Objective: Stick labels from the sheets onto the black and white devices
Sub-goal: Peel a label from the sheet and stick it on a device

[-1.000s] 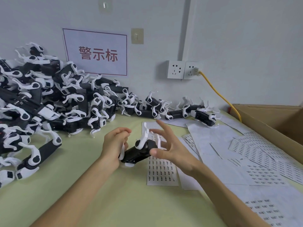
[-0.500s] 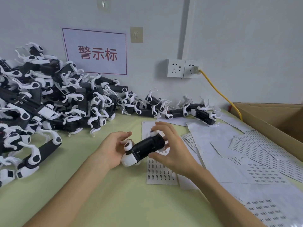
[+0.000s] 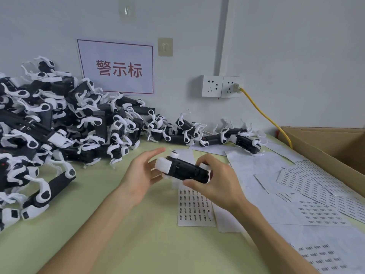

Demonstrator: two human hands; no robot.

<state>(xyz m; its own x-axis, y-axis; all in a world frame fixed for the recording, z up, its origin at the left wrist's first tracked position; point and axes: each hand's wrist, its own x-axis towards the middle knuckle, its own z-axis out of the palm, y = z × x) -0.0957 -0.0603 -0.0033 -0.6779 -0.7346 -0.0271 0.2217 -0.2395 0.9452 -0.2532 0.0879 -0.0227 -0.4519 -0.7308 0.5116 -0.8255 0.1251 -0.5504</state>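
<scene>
The right hand (image 3: 216, 183) grips a device (image 3: 186, 170) (left hand (image 3: 141, 175) straight-fingered beside it).

matt black and white plastic device (image 3: 185, 170); paper label sheet (image 3: 194, 208); brown cardboard box (image 3: 324, 147).

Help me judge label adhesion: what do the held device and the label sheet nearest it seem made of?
The held device looks like hard moulded plastic, matte black body with a white end cap: even dull surface, crisp edges. The label sheet looks like thin white paper: lies flat, printed rows; its finish cannot be told.
</scene>
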